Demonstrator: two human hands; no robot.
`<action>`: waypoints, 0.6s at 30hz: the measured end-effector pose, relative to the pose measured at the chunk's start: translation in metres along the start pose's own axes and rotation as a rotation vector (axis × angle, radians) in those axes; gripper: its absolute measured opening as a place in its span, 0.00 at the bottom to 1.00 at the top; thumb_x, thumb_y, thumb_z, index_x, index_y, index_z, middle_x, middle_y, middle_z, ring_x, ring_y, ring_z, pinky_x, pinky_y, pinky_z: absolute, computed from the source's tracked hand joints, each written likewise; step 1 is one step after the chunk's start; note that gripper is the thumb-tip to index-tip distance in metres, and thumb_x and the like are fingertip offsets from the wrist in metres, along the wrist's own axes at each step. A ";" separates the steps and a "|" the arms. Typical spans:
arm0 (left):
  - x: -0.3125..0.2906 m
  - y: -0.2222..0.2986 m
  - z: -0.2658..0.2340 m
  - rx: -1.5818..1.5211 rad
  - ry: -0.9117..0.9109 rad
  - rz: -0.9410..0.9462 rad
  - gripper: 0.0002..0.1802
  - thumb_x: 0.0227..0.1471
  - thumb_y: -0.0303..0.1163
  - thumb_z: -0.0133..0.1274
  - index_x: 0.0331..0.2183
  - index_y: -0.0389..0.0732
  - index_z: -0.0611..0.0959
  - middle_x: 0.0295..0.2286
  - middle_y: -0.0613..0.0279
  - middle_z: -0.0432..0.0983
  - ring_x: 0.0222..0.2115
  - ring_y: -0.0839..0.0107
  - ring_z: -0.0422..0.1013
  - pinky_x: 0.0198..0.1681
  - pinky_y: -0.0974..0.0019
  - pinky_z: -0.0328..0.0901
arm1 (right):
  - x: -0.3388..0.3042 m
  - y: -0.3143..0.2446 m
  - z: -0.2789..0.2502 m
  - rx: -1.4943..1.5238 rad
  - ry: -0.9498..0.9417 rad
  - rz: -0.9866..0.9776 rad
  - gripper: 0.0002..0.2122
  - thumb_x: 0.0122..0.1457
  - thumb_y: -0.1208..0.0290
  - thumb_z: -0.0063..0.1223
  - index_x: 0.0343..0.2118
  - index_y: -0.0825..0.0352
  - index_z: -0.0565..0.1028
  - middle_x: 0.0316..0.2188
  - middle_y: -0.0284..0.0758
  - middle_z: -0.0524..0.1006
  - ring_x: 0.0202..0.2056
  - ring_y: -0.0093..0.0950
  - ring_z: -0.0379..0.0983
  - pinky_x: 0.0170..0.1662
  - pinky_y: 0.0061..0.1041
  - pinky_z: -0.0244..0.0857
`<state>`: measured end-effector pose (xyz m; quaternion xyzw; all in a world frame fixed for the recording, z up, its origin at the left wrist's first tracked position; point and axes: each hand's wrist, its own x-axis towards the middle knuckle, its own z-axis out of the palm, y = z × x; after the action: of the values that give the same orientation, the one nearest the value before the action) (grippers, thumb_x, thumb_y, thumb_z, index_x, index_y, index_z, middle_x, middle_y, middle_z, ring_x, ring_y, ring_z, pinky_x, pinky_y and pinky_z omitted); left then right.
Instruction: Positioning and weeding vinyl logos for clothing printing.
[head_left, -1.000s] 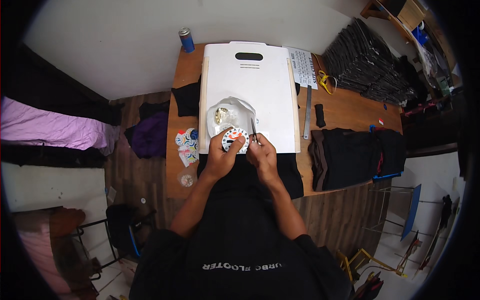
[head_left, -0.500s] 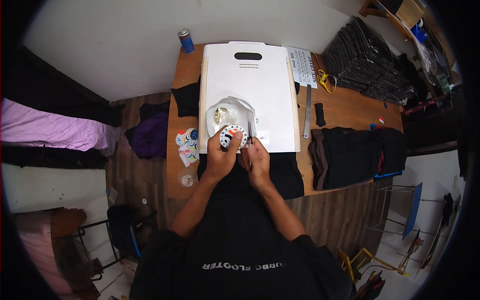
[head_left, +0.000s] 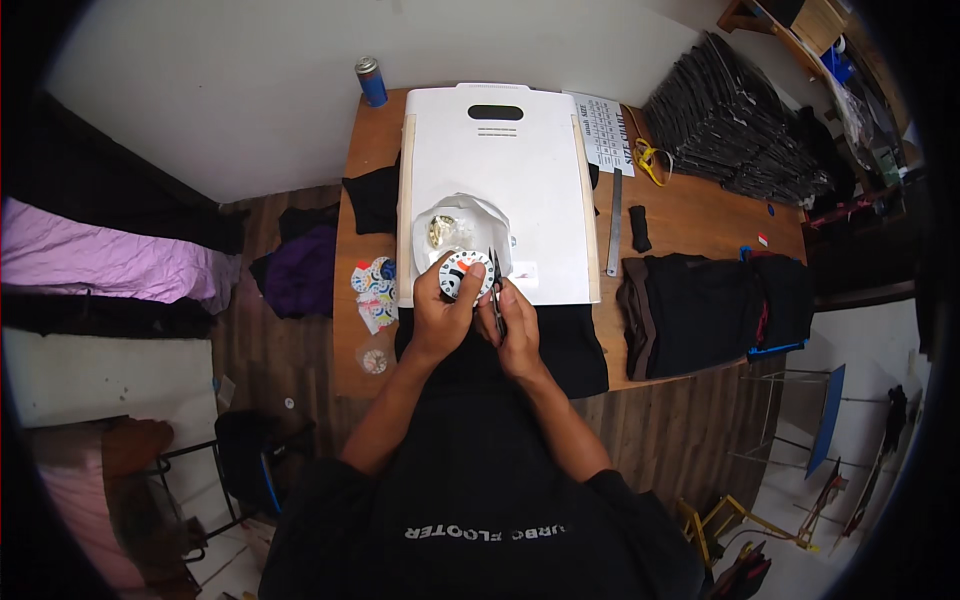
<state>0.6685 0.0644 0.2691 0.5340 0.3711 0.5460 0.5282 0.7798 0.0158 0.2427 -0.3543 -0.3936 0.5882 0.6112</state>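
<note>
My left hand [head_left: 443,310] pinches a round, flat printed piece [head_left: 467,275] in white, black and orange, thumb across its face. Beside its right edge, a pair of scissors [head_left: 495,268] points away from me. My right hand [head_left: 517,325] is closed around the scissors' handles, and their blades are at the rim of the round piece. Just beyond both hands sits a white bowl-like container [head_left: 490,210] with a crinkled rim. In it lies a small gold-coloured item [head_left: 440,231] that I cannot make out, beside clear plastic.
Under the container is a large white board [head_left: 540,190] on a wooden table [head_left: 365,345]. Colourful printed cutouts [head_left: 377,290] lie left. On the right are a metal ruler [head_left: 615,225], folded dark clothes [head_left: 695,310] and stacked black packages [head_left: 725,120]. A blue can [head_left: 371,82] stands far left.
The round piece has turned a little between my left fingers. The scissors have tilted leftward, bringing their blades closer against its edge.
</note>
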 end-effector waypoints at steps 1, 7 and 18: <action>0.000 0.000 0.000 0.000 -0.001 0.000 0.08 0.59 0.30 0.54 0.31 0.34 0.79 0.23 0.68 0.75 0.23 0.84 0.68 0.25 0.76 0.63 | 0.000 0.001 -0.001 -0.002 0.000 0.001 0.18 0.72 0.56 0.31 0.35 0.65 0.69 0.13 0.23 0.58 0.15 0.13 0.49 0.20 0.15 0.45; 0.001 0.001 0.001 0.014 -0.002 0.007 0.09 0.59 0.30 0.54 0.31 0.34 0.79 0.23 0.68 0.75 0.23 0.84 0.68 0.26 0.76 0.63 | 0.000 0.002 -0.003 -0.013 -0.002 -0.010 0.18 0.72 0.56 0.31 0.34 0.65 0.68 0.13 0.22 0.58 0.15 0.13 0.49 0.20 0.15 0.45; -0.002 0.003 0.003 0.012 0.000 -0.009 0.09 0.59 0.30 0.54 0.31 0.33 0.79 0.23 0.67 0.75 0.24 0.83 0.68 0.26 0.75 0.63 | -0.003 -0.002 0.000 -0.036 0.052 -0.021 0.17 0.72 0.58 0.32 0.33 0.65 0.68 0.13 0.22 0.57 0.15 0.12 0.48 0.19 0.15 0.43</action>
<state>0.6709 0.0618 0.2717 0.5356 0.3767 0.5414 0.5274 0.7809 0.0131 0.2444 -0.3764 -0.3918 0.5652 0.6208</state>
